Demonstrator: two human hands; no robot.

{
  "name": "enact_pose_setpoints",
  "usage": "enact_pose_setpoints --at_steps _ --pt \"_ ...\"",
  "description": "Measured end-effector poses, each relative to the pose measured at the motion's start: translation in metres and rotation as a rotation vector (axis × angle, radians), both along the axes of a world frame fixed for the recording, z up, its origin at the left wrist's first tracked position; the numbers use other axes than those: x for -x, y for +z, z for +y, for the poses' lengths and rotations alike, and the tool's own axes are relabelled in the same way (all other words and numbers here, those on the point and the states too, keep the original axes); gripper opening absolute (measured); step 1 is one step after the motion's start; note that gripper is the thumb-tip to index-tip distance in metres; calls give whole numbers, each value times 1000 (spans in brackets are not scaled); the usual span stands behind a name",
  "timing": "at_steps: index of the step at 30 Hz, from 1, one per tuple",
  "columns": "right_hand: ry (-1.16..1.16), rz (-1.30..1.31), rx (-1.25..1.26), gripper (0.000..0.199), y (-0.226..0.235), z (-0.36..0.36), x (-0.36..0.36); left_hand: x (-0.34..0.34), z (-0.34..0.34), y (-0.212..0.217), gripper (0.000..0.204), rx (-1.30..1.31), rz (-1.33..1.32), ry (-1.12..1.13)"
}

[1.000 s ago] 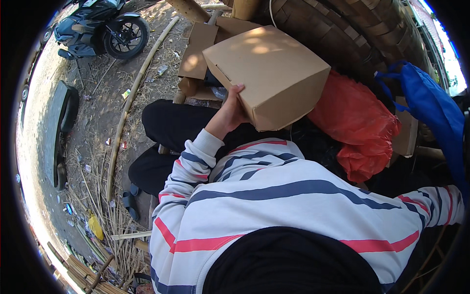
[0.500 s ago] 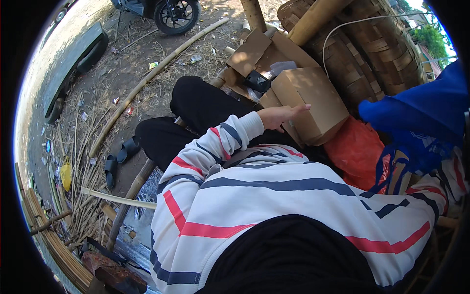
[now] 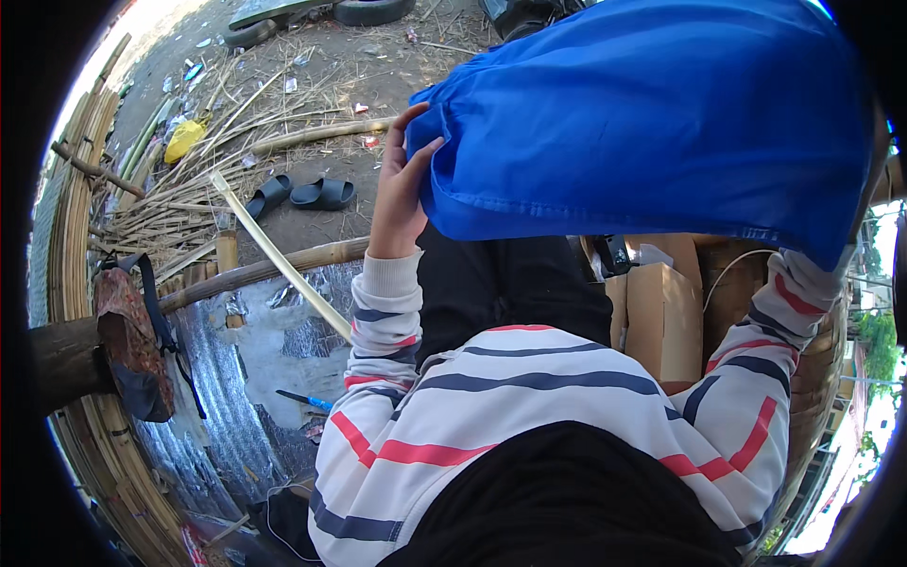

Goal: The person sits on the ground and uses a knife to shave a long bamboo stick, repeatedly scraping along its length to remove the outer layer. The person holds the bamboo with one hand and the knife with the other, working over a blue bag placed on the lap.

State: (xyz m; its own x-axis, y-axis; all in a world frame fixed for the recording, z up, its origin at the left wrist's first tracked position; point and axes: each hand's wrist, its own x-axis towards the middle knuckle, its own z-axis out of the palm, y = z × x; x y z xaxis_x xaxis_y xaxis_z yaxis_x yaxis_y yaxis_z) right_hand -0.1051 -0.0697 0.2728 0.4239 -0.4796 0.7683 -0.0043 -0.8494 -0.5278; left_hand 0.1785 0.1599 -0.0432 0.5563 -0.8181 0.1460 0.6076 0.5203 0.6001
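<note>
Ground (image 3: pixel 373 71), straw-strewn, spreads beyond the blue bag (image 3: pixel 642 128).

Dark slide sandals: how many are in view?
2, both left of the left hand: one sandal farther left, the other sandal nearer the hand. More could be hidden behind the blue bag.

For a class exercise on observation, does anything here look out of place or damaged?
Yes: a crumpled yellow plastic bag lies like litter among loose tan plant strips, upper left. The shiny silver sheet, lower left, looks worn, its shine broken by dull white patches.
</note>
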Motion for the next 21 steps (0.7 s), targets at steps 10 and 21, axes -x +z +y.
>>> enact_pose_setpoints --at_steps 10,21 --pt "-85 837 -883 23 -362 -25 52 18 175 -94 49 -1205 -819 -92" --pt "224 829 -395 39 -363 6 -69 102 44 -40 56 -1113 -1722 35"
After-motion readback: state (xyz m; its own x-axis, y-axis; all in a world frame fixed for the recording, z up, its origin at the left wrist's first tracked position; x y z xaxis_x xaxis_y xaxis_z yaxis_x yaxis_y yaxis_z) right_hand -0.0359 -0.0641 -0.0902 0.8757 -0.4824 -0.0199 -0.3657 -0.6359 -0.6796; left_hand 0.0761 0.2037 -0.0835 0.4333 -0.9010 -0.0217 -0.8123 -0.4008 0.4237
